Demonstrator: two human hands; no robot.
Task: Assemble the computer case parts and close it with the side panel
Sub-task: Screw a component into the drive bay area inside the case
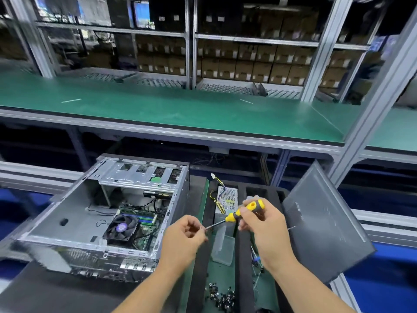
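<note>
Nearest us, a heap of small dark screws lay on the green mat, too blurred for us to count or sort. Just above it a clear plastic box rested on the mat; we could not make out what it held.

Our right hand was closed around the yellow-and-black handle of a screwdriver, whose thin shaft ran down and left to our left hand. That hand's fingertips were pinched together at the shaft's tip; whether a screw sat between them we could not tell, as the fingers hid the spot.

To the left the computer case lay on its side, open upward. In it we saw a motherboard with a black cooler fan, memory slots beside the fan, loose black cables on the case floor, and a metal drive cage at the far end. The case's near edge was smeared by motion.

To the right the grey side panel stood tilted, apart from the case, its lower corner cut by our right forearm.

Between the two, a black foam tray held a perforated metal power supply with yellow and black wires in one compartment; the neighbouring compartments were dark.

Beyond rose a green-topped bench, then shelving with rows of brown cartons, blurred.
</note>
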